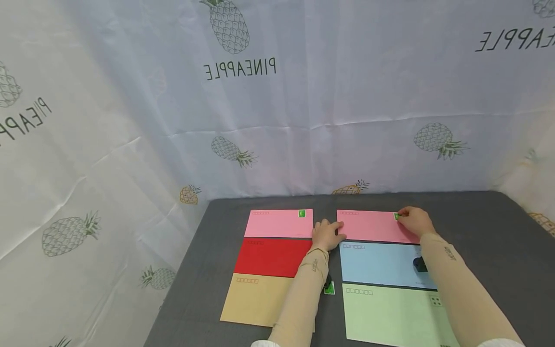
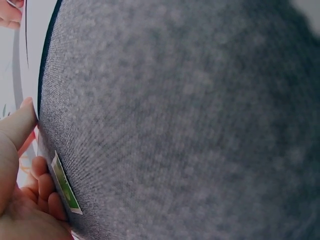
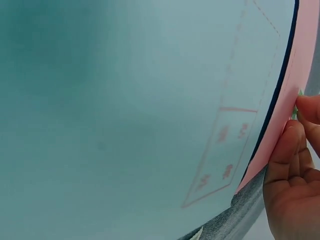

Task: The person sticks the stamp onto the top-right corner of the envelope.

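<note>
My right hand (image 1: 417, 221) pinches a small green stamp (image 1: 396, 216) at the top right corner of a pink envelope (image 1: 366, 225). In the right wrist view only a green sliver of the stamp (image 3: 300, 93) shows beside the thumb and finger. My left hand (image 1: 326, 234) rests at that envelope's left side, its thumb and a finger touching the edge. Beneath the left forearm, a second green stamp (image 1: 329, 290) lies on the dark cloth, partly covered by the wrist camera.
Another pink envelope (image 1: 277, 223), bearing a green stamp (image 1: 302, 213), lies at left above a red envelope (image 1: 270, 258) and a tan envelope (image 1: 256, 299). Below the right pink one lie a blue envelope (image 1: 377, 262) and a pale green envelope (image 1: 390, 313). A pineapple-print curtain (image 1: 303, 159) hangs behind the table.
</note>
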Tool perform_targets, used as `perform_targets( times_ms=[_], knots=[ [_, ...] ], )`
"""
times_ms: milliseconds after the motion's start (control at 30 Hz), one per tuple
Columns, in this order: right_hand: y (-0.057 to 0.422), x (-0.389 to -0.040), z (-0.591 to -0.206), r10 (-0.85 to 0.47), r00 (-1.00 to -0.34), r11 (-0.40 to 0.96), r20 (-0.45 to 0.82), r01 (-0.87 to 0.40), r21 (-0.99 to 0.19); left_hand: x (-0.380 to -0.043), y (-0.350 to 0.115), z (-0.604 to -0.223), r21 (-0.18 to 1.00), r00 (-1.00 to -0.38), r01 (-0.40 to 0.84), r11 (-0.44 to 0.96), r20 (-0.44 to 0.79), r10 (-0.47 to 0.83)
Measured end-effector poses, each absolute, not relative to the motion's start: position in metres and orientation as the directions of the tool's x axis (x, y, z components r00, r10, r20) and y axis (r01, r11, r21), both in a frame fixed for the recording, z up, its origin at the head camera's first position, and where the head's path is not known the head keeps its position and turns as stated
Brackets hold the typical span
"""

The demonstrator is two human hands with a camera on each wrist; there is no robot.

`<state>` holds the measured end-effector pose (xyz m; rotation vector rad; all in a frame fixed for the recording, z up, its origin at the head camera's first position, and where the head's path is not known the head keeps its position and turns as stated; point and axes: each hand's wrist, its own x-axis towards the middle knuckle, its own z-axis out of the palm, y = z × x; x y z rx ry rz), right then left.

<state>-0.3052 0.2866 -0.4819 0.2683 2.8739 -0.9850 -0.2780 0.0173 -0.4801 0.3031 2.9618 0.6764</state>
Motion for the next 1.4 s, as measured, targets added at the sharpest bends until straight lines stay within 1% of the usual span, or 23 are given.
perform_targets(
  times_ms=[267, 500, 700, 900, 1100, 1233, 1400],
  knots=[
    [0.2887, -0.3052, -0.4854, 0.119, -0.983, 0.77, -0.139, 0.18, -0.612, -0.2769, 0.0161, -0.4799, 0.435, -0.976, 0.177, 0.883, -0.037, 0.214],
    [0.2894, -0.3039, -0.4854, 0.122, -0.989, 0.77, -0.085, 0.148, -0.621, -0.2782, 0.0174, -0.4806, 0.44, -0.977, 0.171, 0.882, -0.04, 0.209],
    [0.291, -0.3038, -0.4864, 0.114, -0.991, 0.764, -0.066, 0.13, -0.632, -0.2786, 0.0181, -0.4796, 0.44, -0.979, 0.157, 0.884, -0.049, 0.198],
    [0.2921, -0.3049, -0.4899, 0.144, -0.987, 0.751, -0.076, 0.159, -0.641, -0.279, 0.0185, -0.4801, 0.428, -0.98, 0.159, 0.89, -0.044, 0.196],
    [0.2919, -0.3023, -0.488, 0.17, -0.979, 0.715, -0.116, 0.203, -0.669, -0.277, 0.0196, -0.4789, 0.419, -0.982, 0.153, 0.895, -0.034, 0.183],
    [0.2908, -0.3006, -0.4858, 0.2, -0.97, 0.684, -0.138, 0.239, -0.689, -0.2754, 0.0195, -0.4783, 0.438, -0.983, 0.15, 0.887, -0.03, 0.181],
    [0.2912, -0.3008, -0.4872, 0.231, -0.964, 0.663, -0.13, 0.254, -0.704, -0.2781, 0.0177, -0.4797, 0.472, -0.982, 0.143, 0.87, -0.039, 0.183]
  ],
)
